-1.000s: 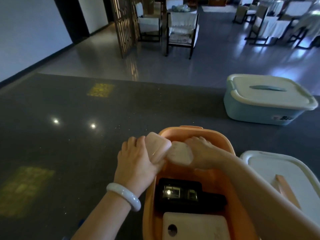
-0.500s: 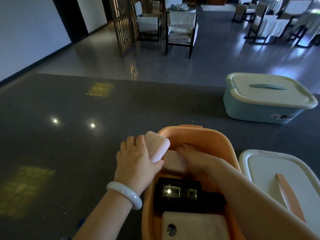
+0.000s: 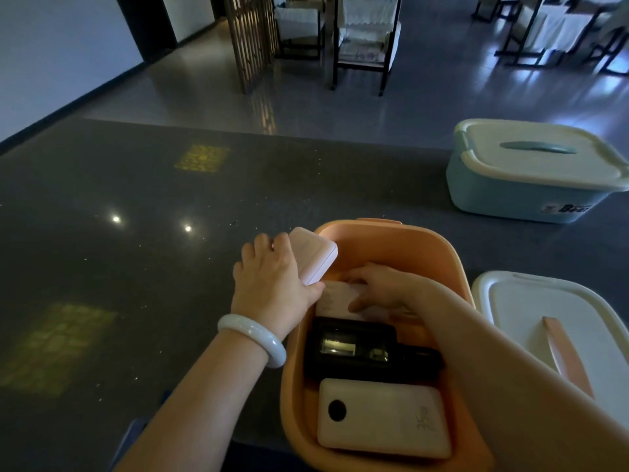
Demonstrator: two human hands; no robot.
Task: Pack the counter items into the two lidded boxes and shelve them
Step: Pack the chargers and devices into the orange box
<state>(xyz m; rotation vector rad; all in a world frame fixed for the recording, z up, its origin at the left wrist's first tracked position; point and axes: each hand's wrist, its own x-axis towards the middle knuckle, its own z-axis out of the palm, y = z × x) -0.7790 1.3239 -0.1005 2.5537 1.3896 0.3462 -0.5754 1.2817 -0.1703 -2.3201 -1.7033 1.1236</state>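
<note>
An open orange box (image 3: 439, 250) stands on the dark counter (image 3: 136, 267) in front of me. My left hand (image 3: 272, 284) grips a pale pink rectangular case (image 3: 315, 255) over the box's left rim. My right hand (image 3: 381, 289) reaches into the box and rests on a flat pale item (image 3: 335, 298) lying at the bottom. Nearer to me in the box lie a black device (image 3: 360, 352) and a white power bank (image 3: 381, 417). The box's white lid (image 3: 544, 318) with an orange handle lies to its right. A blue box (image 3: 531, 195) with its white lid on stands at the back right.
Beyond the counter's far edge is a shiny floor with chairs (image 3: 364, 39), a wooden lattice screen (image 3: 252, 35) and tables at the far right. Light patches reflect on the counter's left side.
My right hand has lowered the flat pale item from rim height down onto the bottom of the orange box. My left hand has stayed at the rim with the pink case.
</note>
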